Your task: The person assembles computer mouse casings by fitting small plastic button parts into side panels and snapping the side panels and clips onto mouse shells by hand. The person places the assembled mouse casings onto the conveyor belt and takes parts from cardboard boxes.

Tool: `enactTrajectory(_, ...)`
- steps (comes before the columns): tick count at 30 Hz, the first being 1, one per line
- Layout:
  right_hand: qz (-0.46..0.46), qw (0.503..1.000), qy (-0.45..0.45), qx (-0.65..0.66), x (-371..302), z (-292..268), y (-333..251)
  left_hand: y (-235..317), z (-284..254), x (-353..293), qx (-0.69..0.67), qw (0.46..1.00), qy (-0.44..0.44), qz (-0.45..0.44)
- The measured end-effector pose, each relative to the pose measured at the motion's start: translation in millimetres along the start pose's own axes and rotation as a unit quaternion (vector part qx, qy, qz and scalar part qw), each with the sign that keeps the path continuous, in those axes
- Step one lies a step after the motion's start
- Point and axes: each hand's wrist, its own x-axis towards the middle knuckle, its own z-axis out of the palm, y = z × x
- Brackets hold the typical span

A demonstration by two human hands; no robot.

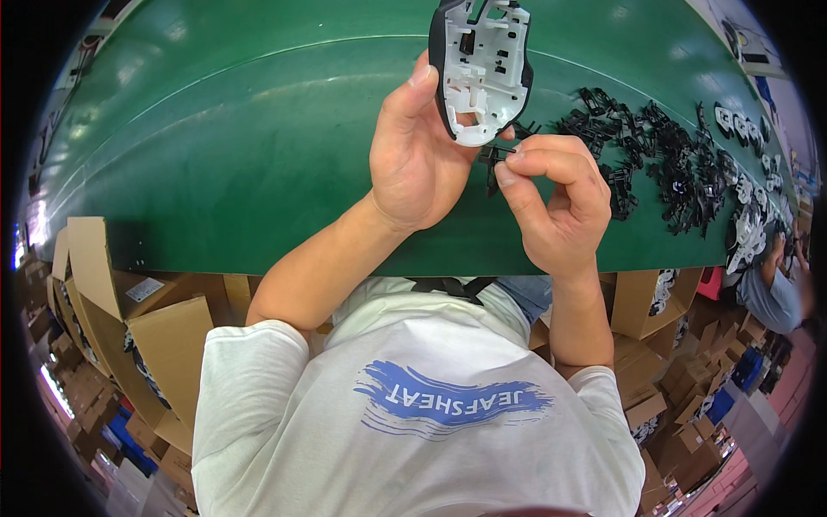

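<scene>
My left hand [419, 151] is raised over the green table and closed around a computer mouse shell [482, 86], white inside with a black outer edge. Its hollow inner side, with posts, ribs and small black parts, faces me. Just below the shell's lower end, my right hand [560, 194] pinches a small black plastic part [493, 160] between thumb and fingertips. That part is close to the shell; whether the two touch I cannot tell. A heap of similar black plastic parts [672, 164] lies on the table to the right of my right hand.
Beyond the black heap, white-and-black shell pieces [749, 224] lie along the right side of the green table [258, 155]. Open cardboard boxes [172, 336] stand below the table edge at left, and another box [642, 302] at right. A co-worker's arm [771, 267] shows at far right.
</scene>
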Motion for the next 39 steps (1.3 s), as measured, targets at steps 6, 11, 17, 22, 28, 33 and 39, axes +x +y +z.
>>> enactTrajectory(6,-0.041,0.998,0.057,0.000,20,-12,-11,-4,-6,1,-0.035,0.998,-0.036,-0.031)
enactTrajectory(11,-0.113,0.984,0.095,-0.097,49,-10,3,-5,6,-6,0.031,0.995,-0.066,-0.061)
enactTrajectory(17,-0.123,0.976,0.096,-0.150,47,-11,14,-11,1,-6,0.026,0.992,-0.084,-0.085)
enactTrajectory(22,-0.127,0.969,0.065,-0.199,43,-17,16,-10,11,-8,0.078,0.991,-0.053,-0.098)
enactTrajectory(28,0.010,0.987,0.022,-0.161,45,-31,-7,1,12,-4,0.269,0.950,-0.096,-0.128)
enactTrajectory(33,0.025,0.983,-0.001,-0.182,46,-32,-5,0,13,-1,0.286,0.945,-0.087,-0.131)
enactTrajectory(39,-0.026,0.978,0.064,-0.195,34,-29,-5,-6,16,-2,0.196,0.970,-0.059,-0.135)
